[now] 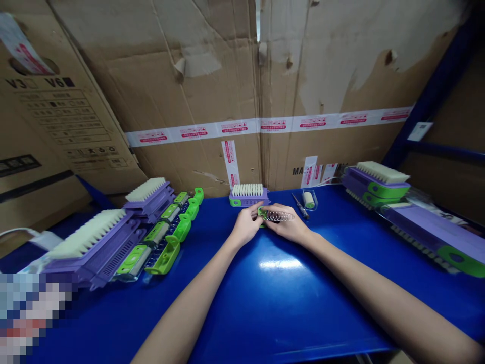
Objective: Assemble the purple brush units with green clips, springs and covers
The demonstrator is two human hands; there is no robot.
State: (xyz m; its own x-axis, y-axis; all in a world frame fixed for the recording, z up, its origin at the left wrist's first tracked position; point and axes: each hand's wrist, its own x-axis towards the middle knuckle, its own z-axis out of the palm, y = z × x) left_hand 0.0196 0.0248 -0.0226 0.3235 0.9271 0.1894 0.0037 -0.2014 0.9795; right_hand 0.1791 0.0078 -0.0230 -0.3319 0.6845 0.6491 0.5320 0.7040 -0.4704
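green piece sits between the two hands, low over the middle of the blue surface, toward its back edge. the fingers of the left hand close on its left side; those of the right hand curl in at its right. a coil spring stretches from it across the right hand. just behind the hands stands a purple block with white bristles, near the cardboard wall. to its right lie a slim dark tool and a clear tray holding a pale roller. farther left, purple brush blocks, capped modules and green covers run in slanting rows from the back toward the front. at the right, more purple blocks line that side. between these rows, open surface spreads around the forearms, down to the front edge at the bottom of the view.
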